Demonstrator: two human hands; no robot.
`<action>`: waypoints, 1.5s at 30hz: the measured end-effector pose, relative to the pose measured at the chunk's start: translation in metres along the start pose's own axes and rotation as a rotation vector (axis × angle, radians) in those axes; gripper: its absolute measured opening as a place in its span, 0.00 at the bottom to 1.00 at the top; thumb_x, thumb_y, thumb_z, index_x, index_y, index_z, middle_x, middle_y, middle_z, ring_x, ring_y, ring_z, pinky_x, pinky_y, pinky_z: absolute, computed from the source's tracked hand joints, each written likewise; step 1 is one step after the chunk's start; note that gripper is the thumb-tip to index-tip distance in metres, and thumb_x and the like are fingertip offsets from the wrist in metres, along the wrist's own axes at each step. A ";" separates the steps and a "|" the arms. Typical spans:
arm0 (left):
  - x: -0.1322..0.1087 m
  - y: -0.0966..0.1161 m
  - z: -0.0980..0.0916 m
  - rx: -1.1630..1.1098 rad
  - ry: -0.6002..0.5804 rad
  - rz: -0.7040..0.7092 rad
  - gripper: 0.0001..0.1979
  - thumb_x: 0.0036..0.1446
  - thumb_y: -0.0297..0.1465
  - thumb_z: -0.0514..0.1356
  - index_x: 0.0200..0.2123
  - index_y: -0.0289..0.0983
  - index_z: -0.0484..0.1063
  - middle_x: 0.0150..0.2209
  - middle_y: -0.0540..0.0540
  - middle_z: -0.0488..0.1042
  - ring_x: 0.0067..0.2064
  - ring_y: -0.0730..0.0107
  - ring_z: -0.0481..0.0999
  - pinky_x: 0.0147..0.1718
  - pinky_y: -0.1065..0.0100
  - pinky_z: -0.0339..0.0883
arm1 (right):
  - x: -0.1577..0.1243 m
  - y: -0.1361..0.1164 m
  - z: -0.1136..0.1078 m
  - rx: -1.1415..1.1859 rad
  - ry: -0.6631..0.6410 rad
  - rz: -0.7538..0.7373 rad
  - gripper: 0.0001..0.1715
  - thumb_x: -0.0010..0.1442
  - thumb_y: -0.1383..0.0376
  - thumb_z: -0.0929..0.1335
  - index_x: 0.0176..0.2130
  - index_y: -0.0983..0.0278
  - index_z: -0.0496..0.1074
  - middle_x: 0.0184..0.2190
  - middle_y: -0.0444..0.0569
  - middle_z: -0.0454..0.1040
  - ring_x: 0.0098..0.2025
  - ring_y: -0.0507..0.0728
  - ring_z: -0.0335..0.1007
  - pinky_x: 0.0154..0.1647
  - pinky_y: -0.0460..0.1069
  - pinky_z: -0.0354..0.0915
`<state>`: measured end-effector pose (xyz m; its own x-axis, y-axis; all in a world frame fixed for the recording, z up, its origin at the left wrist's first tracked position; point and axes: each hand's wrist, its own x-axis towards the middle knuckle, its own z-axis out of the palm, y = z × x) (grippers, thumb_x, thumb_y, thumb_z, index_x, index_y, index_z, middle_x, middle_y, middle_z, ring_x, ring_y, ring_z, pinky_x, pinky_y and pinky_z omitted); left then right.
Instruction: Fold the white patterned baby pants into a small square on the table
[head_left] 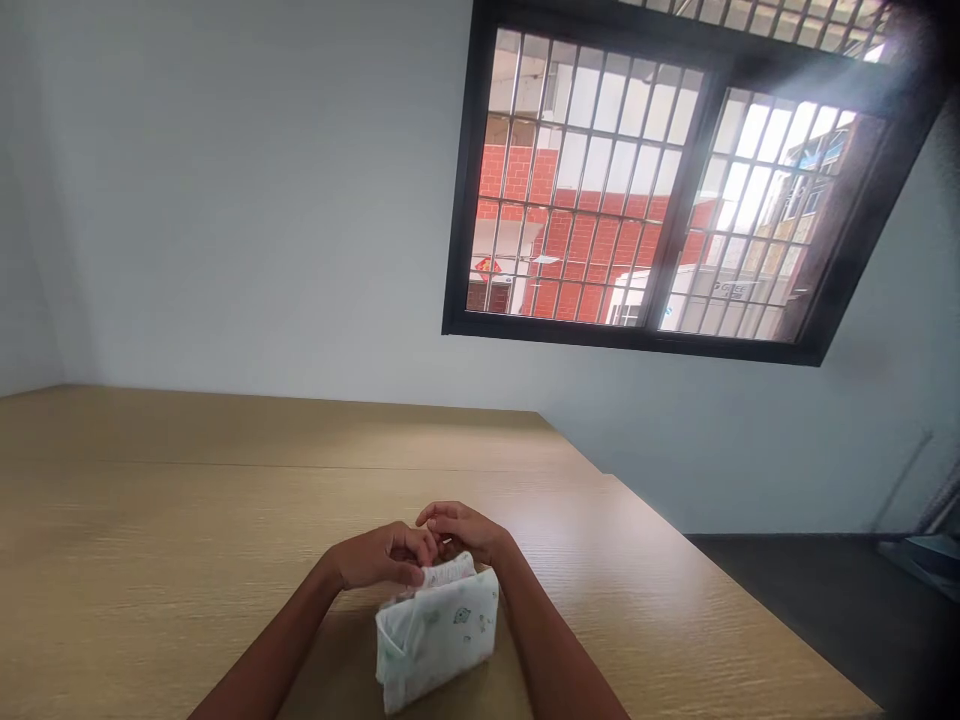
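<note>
A white folded cloth (442, 635) with small green and grey printed figures stands on its edge on the table, close to my body. Its layers part slightly at the top, and a loose fold shows at its left end. My left hand (386, 557) is closed at the cloth's upper left edge, thumb and bent fingers on the fabric. Behind the upper right part of the cloth, my right hand (466, 532) curls inward with bent fingers, its fingertips near those of my left hand. The cloth and my left hand hide part of its grip.
The light wood table (187, 530) stretches to the left and back, with a seam across it. Its right edge slants down toward me, with dark floor (787, 590) beyond. A pale wall (247, 200) with a barred, black-framed window (585, 335) stands behind.
</note>
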<state>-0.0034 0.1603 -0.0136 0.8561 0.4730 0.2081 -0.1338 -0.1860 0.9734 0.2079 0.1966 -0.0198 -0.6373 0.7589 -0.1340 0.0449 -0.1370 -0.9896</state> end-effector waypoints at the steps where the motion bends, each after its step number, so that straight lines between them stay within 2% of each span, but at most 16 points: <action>1: -0.001 0.004 0.000 -0.041 0.041 0.039 0.16 0.52 0.41 0.72 0.32 0.34 0.79 0.39 0.44 0.69 0.42 0.67 0.68 0.42 0.70 0.62 | 0.000 0.001 0.001 0.016 -0.041 0.000 0.26 0.44 0.56 0.79 0.38 0.68 0.72 0.27 0.44 0.70 0.27 0.49 0.63 0.28 0.44 0.57; 5: -0.008 0.011 0.000 -0.288 0.226 0.122 0.23 0.47 0.47 0.73 0.32 0.32 0.76 0.40 0.42 0.69 0.40 0.65 0.68 0.39 0.69 0.63 | -0.001 0.005 0.003 0.100 -0.081 -0.080 0.25 0.38 0.60 0.81 0.30 0.68 0.70 0.27 0.43 0.69 0.27 0.48 0.62 0.30 0.45 0.61; 10: -0.007 0.003 -0.003 -0.527 0.573 0.139 0.26 0.42 0.46 0.76 0.36 0.35 0.74 0.34 0.46 0.71 0.33 0.69 0.69 0.35 0.70 0.65 | -0.006 0.010 0.002 0.056 -0.136 -0.091 0.31 0.36 0.55 0.81 0.38 0.66 0.75 0.35 0.51 0.76 0.38 0.58 0.71 0.39 0.50 0.68; 13: 0.001 -0.001 -0.008 -0.475 0.760 0.128 0.25 0.47 0.48 0.73 0.38 0.37 0.72 0.34 0.48 0.72 0.31 0.72 0.68 0.32 0.71 0.64 | -0.006 0.011 0.007 0.006 -0.177 -0.057 0.38 0.32 0.57 0.82 0.43 0.66 0.76 0.39 0.55 0.77 0.43 0.62 0.73 0.42 0.54 0.69; 16: 0.007 -0.004 -0.015 -0.303 0.860 0.086 0.28 0.43 0.51 0.73 0.30 0.35 0.67 0.27 0.52 0.67 0.26 0.76 0.64 0.27 0.74 0.59 | -0.003 0.007 0.018 0.004 -0.111 -0.071 0.38 0.35 0.57 0.82 0.46 0.63 0.75 0.43 0.54 0.77 0.45 0.62 0.72 0.46 0.54 0.69; 19: 0.006 -0.007 -0.020 -0.259 0.893 0.012 0.29 0.40 0.51 0.74 0.29 0.35 0.66 0.25 0.54 0.65 0.25 0.77 0.63 0.25 0.74 0.57 | -0.002 -0.005 0.026 0.125 0.035 -0.116 0.31 0.48 0.47 0.78 0.44 0.63 0.75 0.42 0.51 0.77 0.45 0.61 0.73 0.47 0.53 0.69; 21: 0.003 -0.008 -0.023 -0.285 0.905 -0.047 0.29 0.39 0.50 0.74 0.31 0.35 0.67 0.27 0.52 0.68 0.25 0.75 0.65 0.26 0.73 0.59 | -0.002 -0.013 0.027 0.237 0.099 -0.119 0.38 0.56 0.35 0.67 0.43 0.65 0.75 0.40 0.53 0.77 0.45 0.62 0.74 0.46 0.54 0.69; 23: 0.000 -0.008 -0.026 -0.212 0.926 -0.099 0.29 0.38 0.49 0.74 0.31 0.35 0.67 0.28 0.51 0.70 0.26 0.74 0.66 0.25 0.73 0.59 | -0.005 -0.018 0.025 0.309 0.111 -0.119 0.46 0.58 0.29 0.60 0.43 0.66 0.75 0.39 0.56 0.77 0.44 0.63 0.74 0.44 0.54 0.70; 25: -0.001 -0.009 -0.029 -0.058 0.958 -0.111 0.28 0.37 0.47 0.74 0.32 0.35 0.67 0.27 0.49 0.71 0.26 0.73 0.67 0.25 0.73 0.59 | -0.007 -0.019 0.022 0.300 0.097 -0.134 0.40 0.57 0.34 0.67 0.45 0.66 0.75 0.40 0.54 0.77 0.43 0.60 0.74 0.43 0.52 0.69; 28: -0.002 -0.009 -0.032 0.058 0.977 -0.104 0.29 0.39 0.46 0.73 0.39 0.36 0.68 0.28 0.48 0.74 0.27 0.69 0.70 0.25 0.72 0.61 | -0.007 -0.015 0.022 0.211 0.070 -0.125 0.30 0.48 0.52 0.79 0.44 0.67 0.75 0.39 0.53 0.78 0.38 0.56 0.73 0.40 0.48 0.68; 30: -0.007 -0.007 -0.032 -0.002 0.879 -0.127 0.30 0.42 0.45 0.73 0.44 0.36 0.68 0.31 0.46 0.76 0.29 0.67 0.73 0.26 0.72 0.63 | -0.004 -0.011 0.021 0.199 0.120 -0.130 0.28 0.46 0.58 0.80 0.42 0.68 0.75 0.36 0.52 0.78 0.34 0.54 0.72 0.37 0.47 0.67; 32: -0.014 -0.004 -0.031 -0.121 0.696 -0.155 0.30 0.44 0.43 0.74 0.47 0.35 0.70 0.38 0.43 0.77 0.34 0.64 0.76 0.30 0.70 0.67 | 0.000 -0.007 0.017 0.248 0.244 -0.183 0.26 0.46 0.57 0.80 0.41 0.67 0.74 0.35 0.51 0.77 0.33 0.54 0.72 0.37 0.47 0.68; 34: -0.022 -0.001 -0.031 -0.234 0.506 -0.161 0.31 0.43 0.38 0.75 0.49 0.34 0.72 0.44 0.39 0.77 0.41 0.59 0.77 0.36 0.67 0.70 | 0.004 -0.006 0.009 0.311 0.378 -0.242 0.25 0.47 0.57 0.79 0.41 0.65 0.73 0.36 0.50 0.77 0.35 0.56 0.73 0.39 0.49 0.69; 36: -0.029 0.001 -0.032 -0.320 0.426 -0.107 0.32 0.42 0.34 0.76 0.51 0.34 0.73 0.49 0.37 0.76 0.47 0.54 0.77 0.42 0.66 0.71 | 0.006 -0.005 -0.001 0.334 0.481 -0.278 0.24 0.49 0.54 0.76 0.41 0.64 0.71 0.37 0.52 0.77 0.41 0.61 0.74 0.43 0.53 0.71; 40: -0.035 0.004 -0.038 -0.487 0.624 0.140 0.34 0.47 0.33 0.72 0.59 0.39 0.69 0.55 0.40 0.73 0.49 0.60 0.76 0.41 0.70 0.71 | 0.005 -0.007 -0.013 0.302 0.533 -0.327 0.29 0.53 0.50 0.72 0.49 0.63 0.71 0.45 0.55 0.77 0.50 0.65 0.73 0.46 0.56 0.71; 45: -0.036 0.003 -0.050 -0.661 0.940 0.326 0.33 0.54 0.30 0.67 0.62 0.44 0.64 0.40 0.48 0.77 0.39 0.67 0.78 0.38 0.71 0.72 | 0.002 -0.012 -0.004 0.409 0.505 -0.328 0.47 0.48 0.58 0.76 0.64 0.55 0.63 0.39 0.45 0.77 0.40 0.57 0.74 0.41 0.50 0.70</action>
<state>-0.0598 0.1855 -0.0132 0.0703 0.9821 0.1746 -0.7440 -0.0650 0.6651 0.2095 0.2025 -0.0089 -0.1316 0.9895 0.0600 -0.4419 -0.0044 -0.8971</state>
